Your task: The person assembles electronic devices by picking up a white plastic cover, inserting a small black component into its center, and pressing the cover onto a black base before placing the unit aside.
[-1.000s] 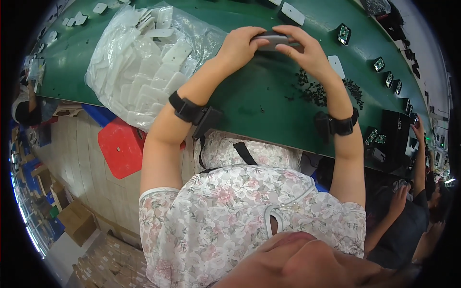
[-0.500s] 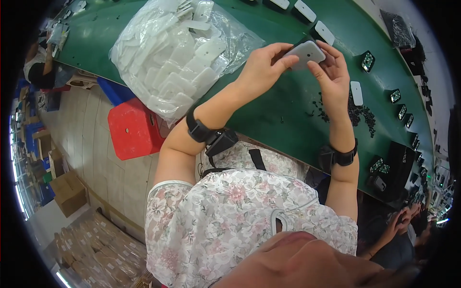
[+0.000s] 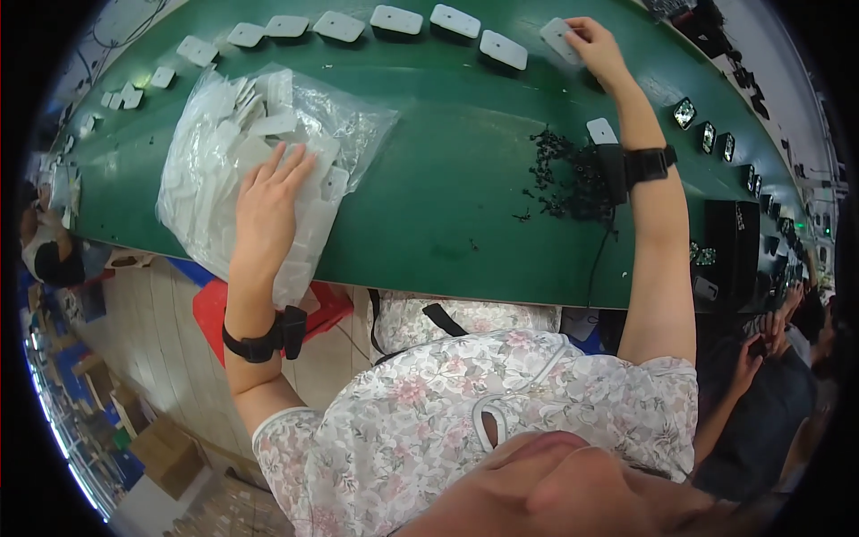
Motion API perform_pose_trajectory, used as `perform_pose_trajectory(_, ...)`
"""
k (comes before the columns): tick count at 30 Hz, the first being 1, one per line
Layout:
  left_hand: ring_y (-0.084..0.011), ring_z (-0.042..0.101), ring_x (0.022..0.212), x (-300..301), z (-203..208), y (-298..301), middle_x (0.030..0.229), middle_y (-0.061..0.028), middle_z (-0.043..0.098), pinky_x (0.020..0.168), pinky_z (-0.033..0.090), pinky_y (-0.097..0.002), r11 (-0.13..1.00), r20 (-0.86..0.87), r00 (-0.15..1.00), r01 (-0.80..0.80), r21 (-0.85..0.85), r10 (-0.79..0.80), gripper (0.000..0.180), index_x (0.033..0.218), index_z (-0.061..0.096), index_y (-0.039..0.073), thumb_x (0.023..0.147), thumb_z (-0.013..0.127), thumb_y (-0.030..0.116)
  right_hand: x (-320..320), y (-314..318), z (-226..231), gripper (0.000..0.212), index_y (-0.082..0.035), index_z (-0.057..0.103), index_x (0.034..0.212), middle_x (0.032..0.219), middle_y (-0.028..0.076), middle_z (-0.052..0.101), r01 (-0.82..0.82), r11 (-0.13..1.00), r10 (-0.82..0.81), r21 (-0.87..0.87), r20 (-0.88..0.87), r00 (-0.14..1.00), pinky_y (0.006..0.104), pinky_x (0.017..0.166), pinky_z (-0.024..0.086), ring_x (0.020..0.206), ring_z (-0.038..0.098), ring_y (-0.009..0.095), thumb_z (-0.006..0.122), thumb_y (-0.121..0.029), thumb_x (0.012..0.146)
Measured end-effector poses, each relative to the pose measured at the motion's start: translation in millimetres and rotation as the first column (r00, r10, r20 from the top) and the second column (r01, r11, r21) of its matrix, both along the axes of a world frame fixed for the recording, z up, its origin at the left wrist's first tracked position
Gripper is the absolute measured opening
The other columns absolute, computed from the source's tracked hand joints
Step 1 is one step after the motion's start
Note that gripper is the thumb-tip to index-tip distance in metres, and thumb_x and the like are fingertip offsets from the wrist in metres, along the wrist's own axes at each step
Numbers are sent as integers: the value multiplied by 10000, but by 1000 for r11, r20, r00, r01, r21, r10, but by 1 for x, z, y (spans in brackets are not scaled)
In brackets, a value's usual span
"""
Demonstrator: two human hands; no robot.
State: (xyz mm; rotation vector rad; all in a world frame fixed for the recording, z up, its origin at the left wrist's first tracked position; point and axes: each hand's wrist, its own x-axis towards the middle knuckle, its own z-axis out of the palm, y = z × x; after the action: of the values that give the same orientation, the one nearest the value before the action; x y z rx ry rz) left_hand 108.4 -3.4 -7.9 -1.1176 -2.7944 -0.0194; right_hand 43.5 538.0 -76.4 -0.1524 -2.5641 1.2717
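Note:
My left hand (image 3: 268, 201) lies flat, fingers spread, on a clear plastic bag (image 3: 224, 152) full of small white plastic pieces at the left of the green table (image 3: 447, 179). My right hand (image 3: 595, 49) is stretched to the far edge, its fingers pinched on a white rectangular piece (image 3: 559, 34) at the end of a row of like white pieces (image 3: 394, 20). A heap of tiny black parts (image 3: 564, 174) lies under my right forearm, beside one loose white piece (image 3: 601, 131). Both wrists wear black bands.
Small dark square parts (image 3: 707, 134) line the table's right end. More white bits (image 3: 125, 94) lie at the far left. A red stool (image 3: 215, 313) and cardboard boxes (image 3: 165, 452) stand on the floor at left. Other people sit at the right (image 3: 769, 376) and far left (image 3: 45, 251).
Both hands held one white piece together over the table's middle. Now they have parted: the right carried the piece to the far row, the left dropped onto the bag.

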Motion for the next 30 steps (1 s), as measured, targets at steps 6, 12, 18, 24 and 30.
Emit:
perform_pose_trajectory(6,-238,457,1266,0,2,0,1316,-73,543,982,372,-380,998,113,992,-58,7,57,485,1218,589,107,755,560,-34,-12,-26,-11,260,-28,606,1124,1036,82,646,1,997,-9,82,99,995,299,837,474,937,603,174,581,-149,895)
perform_pose_trajectory(12,-249,459,1262,-11,4,-4,1332,-80,528,969,384,-383,999,153,988,-3,-42,9,484,1238,575,109,782,501,-37,-7,-17,-6,367,-39,598,1122,1048,191,629,76,927,-101,366,49,994,413,800,486,929,601,373,615,-269,837)
perform_pose_trajectory(18,-251,497,1211,-20,-3,-7,1292,-83,557,954,400,-383,999,125,992,-1,-46,7,454,1235,572,115,798,518,3,78,-94,57,262,-85,620,1067,946,92,619,52,882,-34,469,-45,998,341,772,478,870,599,249,645,-189,828)
perform_pose_trajectory(24,-237,566,1049,-32,-29,4,1157,-57,615,843,466,-379,999,-72,997,-30,-24,28,433,1215,588,139,787,647,143,145,-143,34,227,-77,593,955,913,82,552,-171,837,142,520,96,985,364,740,471,866,560,285,689,-193,786)
perform_pose_trajectory(30,-259,583,983,-33,-16,4,1061,-53,638,815,477,-370,988,-272,958,-53,148,92,226,1049,673,95,829,629,123,153,-149,23,128,-51,560,857,852,77,534,-92,855,140,511,-57,988,362,685,464,819,552,277,653,-115,797)
